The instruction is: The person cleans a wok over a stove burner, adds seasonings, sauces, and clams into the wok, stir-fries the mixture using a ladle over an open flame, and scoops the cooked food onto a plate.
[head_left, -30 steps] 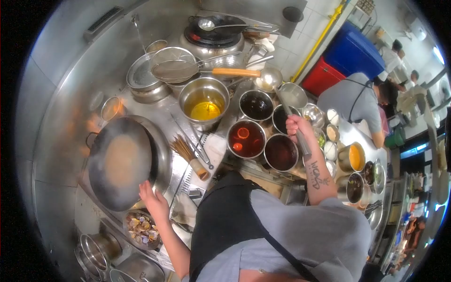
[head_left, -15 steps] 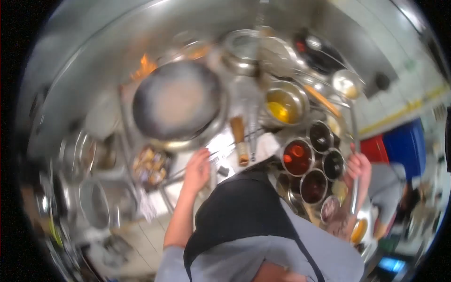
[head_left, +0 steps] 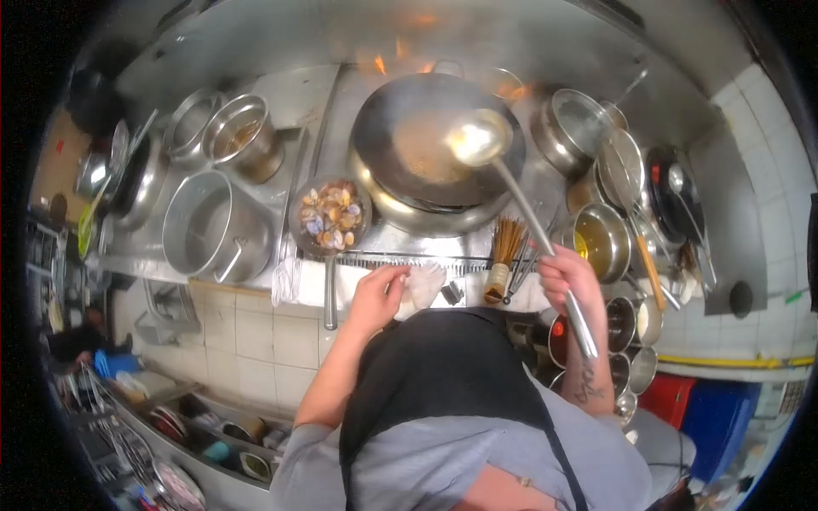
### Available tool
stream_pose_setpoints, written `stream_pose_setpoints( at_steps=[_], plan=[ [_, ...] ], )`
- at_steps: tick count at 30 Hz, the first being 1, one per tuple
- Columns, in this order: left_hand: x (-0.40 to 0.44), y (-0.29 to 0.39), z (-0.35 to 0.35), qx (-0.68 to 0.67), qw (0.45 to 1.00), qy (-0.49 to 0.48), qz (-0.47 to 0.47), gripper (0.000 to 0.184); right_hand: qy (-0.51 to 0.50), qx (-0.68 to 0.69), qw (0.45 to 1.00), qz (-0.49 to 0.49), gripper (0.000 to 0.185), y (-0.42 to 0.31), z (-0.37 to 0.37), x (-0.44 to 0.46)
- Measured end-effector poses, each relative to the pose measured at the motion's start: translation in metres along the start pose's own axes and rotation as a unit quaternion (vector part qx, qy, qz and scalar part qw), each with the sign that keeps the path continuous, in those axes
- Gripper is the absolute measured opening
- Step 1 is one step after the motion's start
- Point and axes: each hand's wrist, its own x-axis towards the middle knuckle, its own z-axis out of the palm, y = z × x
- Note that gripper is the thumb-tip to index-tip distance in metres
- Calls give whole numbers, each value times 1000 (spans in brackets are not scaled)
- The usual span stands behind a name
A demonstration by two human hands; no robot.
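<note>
My right hand [head_left: 569, 277] grips the long metal handle of a ladle [head_left: 477, 138], whose round bowl is above the dark wok [head_left: 405, 145]. Brownish residue and haze show inside the wok. My left hand [head_left: 381, 296] is at the counter's front edge, its fingers bent together at the edge of a crumpled white cloth [head_left: 424, 284]; the finger contact is partly hidden. A long-handled pan of clams in their shells [head_left: 331, 215] stands left of the wok. A bamboo brush [head_left: 504, 260] lies between the wok and my right hand.
Flames [head_left: 380, 65] rise behind the wok. Left are a large metal pot [head_left: 200, 226] and a smaller pot [head_left: 243, 136]. On the right stand a pot with yellow oil [head_left: 601, 243], a wooden-handled strainer [head_left: 622, 166] and several sauce containers [head_left: 620, 322].
The ladle has swung from the far right to over the wok, carried by my right hand. My view has turned, and my left hand is now beside the crumpled white cloth.
</note>
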Motion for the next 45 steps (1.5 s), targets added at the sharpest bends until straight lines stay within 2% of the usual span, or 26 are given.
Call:
stream_pose_setpoints(
  at_steps=[2, 5, 7, 9, 11, 12, 15, 18, 20, 22, 23, 25, 27, 29, 30, 32, 33, 35, 36, 39, 40, 41, 43, 45],
  plan=[
    [-12, -2, -4, -2, 1000, 24, -17, 16, 11, -120, 993, -4, 35, 5, 11, 46],
    [-29, 0, -6, -12, 998, 42, -46, 16, 48, -293, 953, -57, 41, 34, -2, 106],
    [-39, 2, -10, -11, 996, 47, -74, 16, 85, -384, 911, -125, 46, 68, -18, 129],
    [-47, -5, -12, 8, 995, 66, -71, 16, 94, -513, 827, -209, 54, 87, -38, 128],
    [-53, -7, -10, 16, 994, 83, -77, 16, 120, -426, 895, -63, 55, 64, 6, 73],
    [-53, -6, -10, 18, 993, 87, -82, 15, 65, -389, 919, -18, 57, 51, -1, 78],
    [-48, 1, -10, 22, 994, 79, -70, 15, -2, -262, 965, -7, 59, 41, -22, 131],
    [-46, 5, -17, 30, 995, 75, -49, 15, 93, -383, 908, -140, 58, 79, -11, 146],
    [-47, 3, -20, 25, 994, 92, -46, 15, 101, -528, 805, -253, 57, 100, -55, 153],
    [-45, 1, -19, 21, 991, 120, -52, 15, 92, -485, 858, -140, 53, 64, -14, 102],
    [-50, 0, -19, 21, 990, 125, -60, 15, 107, -422, 899, -42, 52, 45, 18, 76],
    [-51, 0, -17, 18, 993, 91, -69, 15, 8, -291, 956, -12, 47, 28, 7, 104],
    [-51, 4, -11, 22, 995, 64, -72, 14, 38, -216, 975, -45, 49, 41, 8, 136],
    [-55, 7, -15, 46, 995, 41, -74, 14, 104, -411, 896, -133, 54, 66, 11, 138],
    [-57, 3, -14, 22, 995, 62, -74, 14, 136, -504, 841, -144, 60, 70, 14, 124],
    [-53, -6, -11, 11, 991, 118, -64, 15, 104, -539, 807, -215, 59, 79, -33, 129],
    [-62, -10, -11, 10, 988, 139, -72, 16, 115, -517, 842, -104, 58, 58, 9, 83],
    [-64, -10, -15, 22, 988, 132, -81, 16, 78, -437, 896, -2, 58, 30, 12, 91],
    [-61, -4, -16, 24, 989, 123, -80, 16, 1, -330, 944, 17, 58, 23, -7, 115],
    [-59, 0, -15, 14, 992, 102, -79, 16, 115, -397, 905, -101, 58, 54, 4, 158],
    [-59, 3, -19, 14, 991, 102, -80, 16, 116, -479, 841, -224, 58, 74, -20, 169],
    [-57, 3, -21, 10, 991, 105, -81, 16, 113, -555, 750, -341, 59, 97, -54, 182],
    [-54, -10, -17, 18, 986, 148, -72, 16, 102, -537, 814, -197, 62, 76, -19, 122],
    [-54, -5, -21, 21, 982, 157, -103, 16, 81, -438, 895, -15, 63, 42, -1, 98]
  ],
)
